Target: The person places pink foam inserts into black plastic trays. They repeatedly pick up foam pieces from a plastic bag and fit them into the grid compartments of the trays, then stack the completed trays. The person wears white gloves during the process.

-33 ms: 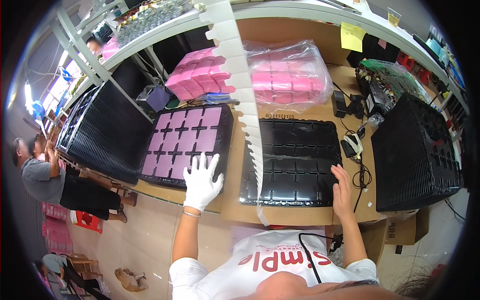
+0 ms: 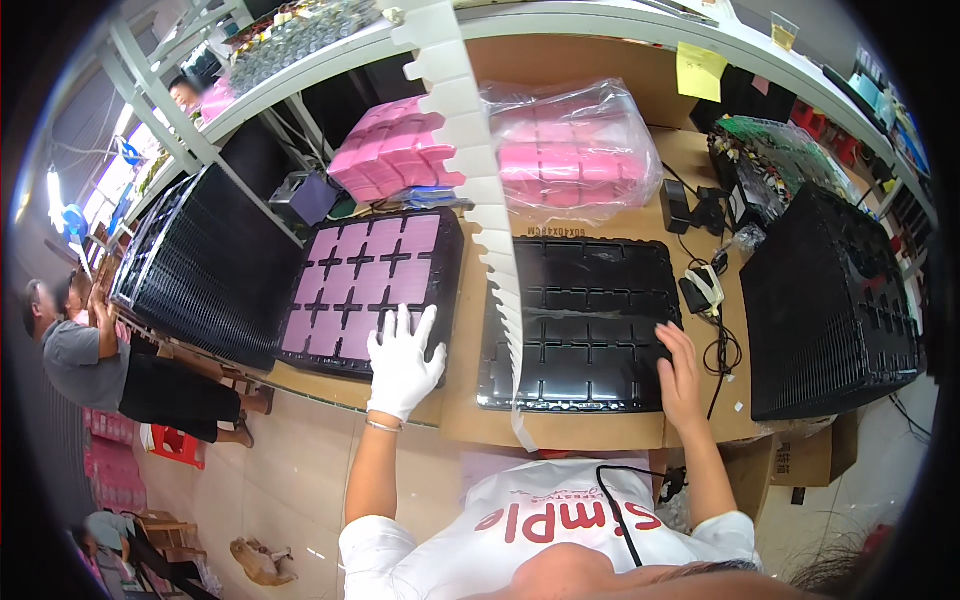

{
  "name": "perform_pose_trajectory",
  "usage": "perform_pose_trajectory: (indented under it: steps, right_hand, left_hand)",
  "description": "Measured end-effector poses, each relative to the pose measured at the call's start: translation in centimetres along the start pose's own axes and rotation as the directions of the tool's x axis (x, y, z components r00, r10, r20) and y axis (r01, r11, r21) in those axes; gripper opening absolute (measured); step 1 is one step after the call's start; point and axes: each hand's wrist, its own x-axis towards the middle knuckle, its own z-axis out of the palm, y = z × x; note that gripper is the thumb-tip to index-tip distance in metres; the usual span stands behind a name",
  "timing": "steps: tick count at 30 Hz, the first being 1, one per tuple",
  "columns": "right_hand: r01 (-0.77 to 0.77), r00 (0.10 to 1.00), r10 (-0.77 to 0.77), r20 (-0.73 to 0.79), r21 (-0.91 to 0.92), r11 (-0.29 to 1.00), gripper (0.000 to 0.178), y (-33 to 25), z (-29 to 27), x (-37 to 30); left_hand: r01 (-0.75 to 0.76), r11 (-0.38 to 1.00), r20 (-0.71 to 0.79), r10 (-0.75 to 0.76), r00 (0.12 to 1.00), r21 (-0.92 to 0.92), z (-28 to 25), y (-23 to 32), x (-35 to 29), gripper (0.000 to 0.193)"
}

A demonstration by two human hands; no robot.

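My left hand [image 2: 404, 362], in a white glove, lies with fingers spread over the near right corner of a black tray [image 2: 452, 270]. Pink-purple sheets [image 2: 352, 240] fill that tray, with black cross-shaped dividers showing between them. My bare right hand [image 2: 680, 372] rests at the right edge of another black tray [image 2: 590, 330], its fingers stretched out and gripping nothing. That second tray has a shiny surface and shows no pink sheets. A long white strip with a notched edge [image 2: 478, 150] hangs down in front of its left side.
Tall stacks of black trays stand at left [image 2: 205, 265] and right [image 2: 830, 310]. Pink notched pieces [image 2: 390, 150] and a clear bag of pink pieces [image 2: 575, 160] lie behind. Cables [image 2: 722, 350] and a white clip-like object [image 2: 708, 288] sit right of the tray. A shelf [image 2: 600, 35] runs overhead.
My right hand has shifted slightly left, its fingertips now further over the tray's right edge. My left hand stays in place on the tray with the pink sheets.
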Motion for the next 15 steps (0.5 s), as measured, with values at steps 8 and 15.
perform_pose_trajectory:
  steps: [8,15]
  right_hand:
    - [-0.118,0.961,-0.021,-0.274,-0.48,0.869,0.09,8.4,3.8,20.0]
    - [0.112,0.719,0.628,-0.298,0.941,0.318,0.017,11.9,3.8,35.7]
  left_hand:
    - [0.063,0.996,-0.139,-0.071,0.988,-0.058,1.1,1.2,0.6,0.059]
    - [0.07,0.992,-0.183,-0.088,0.979,-0.102,1.7,1.2,0.6,0.054]
